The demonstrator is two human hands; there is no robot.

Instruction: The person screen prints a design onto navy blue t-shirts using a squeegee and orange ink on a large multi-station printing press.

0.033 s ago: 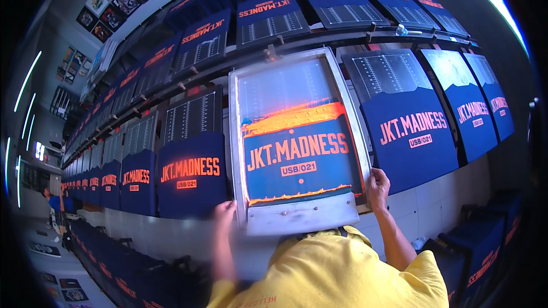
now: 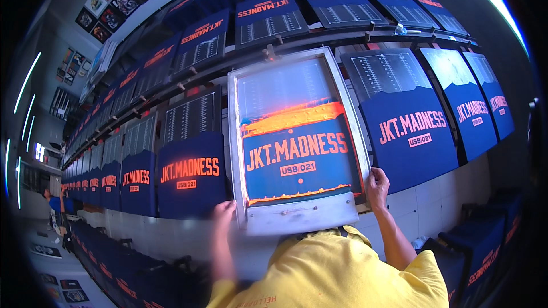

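Observation:
A screen-printing frame [image 2: 234, 114] with a pale metal rim lies over a dark blue shirt at the middle. Through its mesh, orange lettering shows. A thick band of orange ink [image 2: 297, 118] crosses the mesh above the lettering, and a thin orange line runs below it. A flat metal plate [image 2: 302, 215] spans the frame's near end. At the frame's lower left edge, my left hand [image 2: 224, 214], slightly blurred, is closed with its fingertips at the rim. My right hand [image 2: 378, 189] pinches the right edge near the lower corner.
Printed dark blue shirts lie on boards to the left [image 2: 193, 174] and right [image 2: 408, 131]. A rail [image 2: 228, 57] runs behind the frame, with another row of shirts [image 2: 265, 11] beyond. More dark shirts [image 2: 485, 245] hang low at the right. Someone in blue [image 2: 55, 202] stands far left.

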